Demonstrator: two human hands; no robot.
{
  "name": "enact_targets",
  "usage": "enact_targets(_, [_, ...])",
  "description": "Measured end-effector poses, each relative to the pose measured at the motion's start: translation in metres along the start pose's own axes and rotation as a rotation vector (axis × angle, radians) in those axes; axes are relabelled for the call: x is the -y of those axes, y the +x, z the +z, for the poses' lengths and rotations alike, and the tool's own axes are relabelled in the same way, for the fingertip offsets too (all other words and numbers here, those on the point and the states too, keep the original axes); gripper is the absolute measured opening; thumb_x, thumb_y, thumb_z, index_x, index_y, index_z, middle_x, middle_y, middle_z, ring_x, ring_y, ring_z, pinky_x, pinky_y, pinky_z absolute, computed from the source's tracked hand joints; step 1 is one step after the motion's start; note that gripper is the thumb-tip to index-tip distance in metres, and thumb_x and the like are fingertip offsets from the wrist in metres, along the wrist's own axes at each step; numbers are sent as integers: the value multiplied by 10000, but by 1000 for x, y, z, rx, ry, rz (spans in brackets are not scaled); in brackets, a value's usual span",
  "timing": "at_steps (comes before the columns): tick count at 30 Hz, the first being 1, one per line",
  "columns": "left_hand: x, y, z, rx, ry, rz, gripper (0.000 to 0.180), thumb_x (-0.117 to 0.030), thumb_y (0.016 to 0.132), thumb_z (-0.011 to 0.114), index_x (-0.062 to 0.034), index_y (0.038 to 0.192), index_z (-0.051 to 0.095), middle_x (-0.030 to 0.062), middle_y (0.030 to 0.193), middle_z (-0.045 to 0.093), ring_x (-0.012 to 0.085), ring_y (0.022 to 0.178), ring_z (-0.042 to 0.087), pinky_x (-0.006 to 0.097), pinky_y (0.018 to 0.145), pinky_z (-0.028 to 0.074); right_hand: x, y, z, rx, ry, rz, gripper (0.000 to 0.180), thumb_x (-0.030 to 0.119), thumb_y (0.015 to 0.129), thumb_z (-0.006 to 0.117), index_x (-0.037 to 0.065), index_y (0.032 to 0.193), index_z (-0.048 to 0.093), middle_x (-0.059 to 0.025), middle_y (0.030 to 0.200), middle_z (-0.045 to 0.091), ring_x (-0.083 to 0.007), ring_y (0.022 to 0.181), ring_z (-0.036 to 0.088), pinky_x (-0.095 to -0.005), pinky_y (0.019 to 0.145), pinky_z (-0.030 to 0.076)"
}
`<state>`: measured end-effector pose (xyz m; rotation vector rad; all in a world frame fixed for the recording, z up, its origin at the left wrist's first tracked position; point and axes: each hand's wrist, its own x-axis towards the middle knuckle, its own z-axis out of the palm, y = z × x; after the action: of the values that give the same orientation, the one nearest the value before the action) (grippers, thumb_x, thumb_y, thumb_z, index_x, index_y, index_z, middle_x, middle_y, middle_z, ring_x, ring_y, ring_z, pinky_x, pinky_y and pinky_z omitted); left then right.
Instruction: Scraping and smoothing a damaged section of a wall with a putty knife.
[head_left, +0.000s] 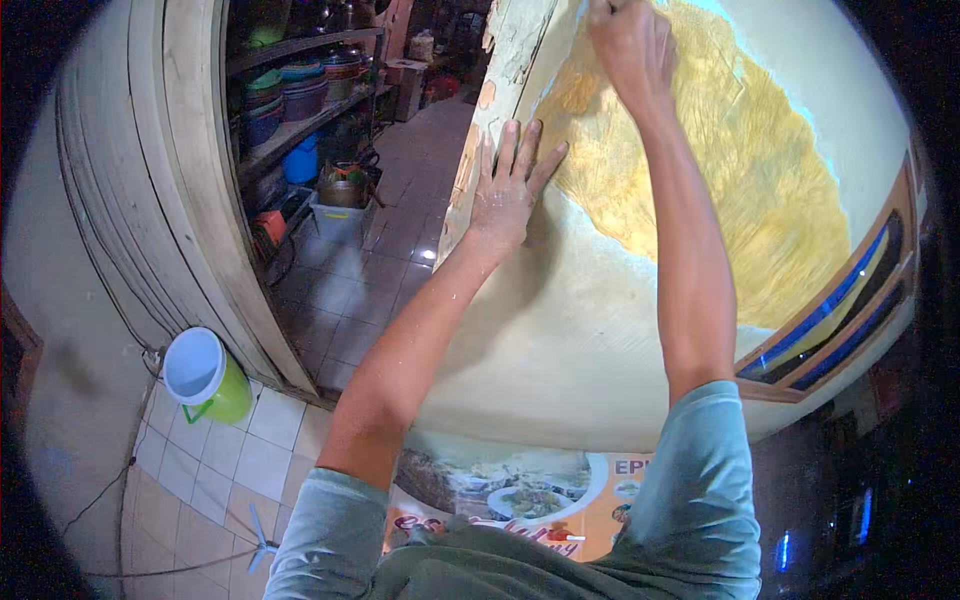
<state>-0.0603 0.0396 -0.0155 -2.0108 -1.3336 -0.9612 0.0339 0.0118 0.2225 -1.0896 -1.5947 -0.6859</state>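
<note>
My left hand point(508, 195) lies flat with fingers spread on a pale wall point(550, 340), its fingertips close to a chipped, peeling wooden door post point(512, 60). Higher and to the right, my right hand point(635, 55) is closed in a fist against a large yellow-brown patch point(750, 190) where the pale surface coat is gone. Bluish-white ragged edges run round that patch. Whatever the right fingers hold, if anything, is hidden by the fist and the upper picture edge.
A doorway at left opens onto a tiled room with shelves point(300, 125) of stacked bowls and baskets. A green bucket point(232, 392) stands by the door frame. At right is a wood-framed window point(835, 320); below hangs a printed food banner point(590, 490). Cables trail at left.
</note>
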Motion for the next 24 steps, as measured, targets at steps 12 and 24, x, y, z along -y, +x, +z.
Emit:
enact_targets(12, [-1,-1,-2,80,130,-42,1377,-277,634,922,-280,1681,29,184,1739,-25,447,1589,5,648,1256,67,-8,13,-1,-24,-108,3,471,483,999,576,60,1087,764,-288,934,712,-522,900,675,-570,806,546])
enact_targets(24, [3,-11,-9,8,185,-44,1319,-282,696,878,-283,1683,3,176,1741,-61,432,1594,-25,647,1255,36,2,-91,12,70,-26,70,408,428,1003,595,112,1200,761,-283,874,714,-482,884,700,-536,800,557])
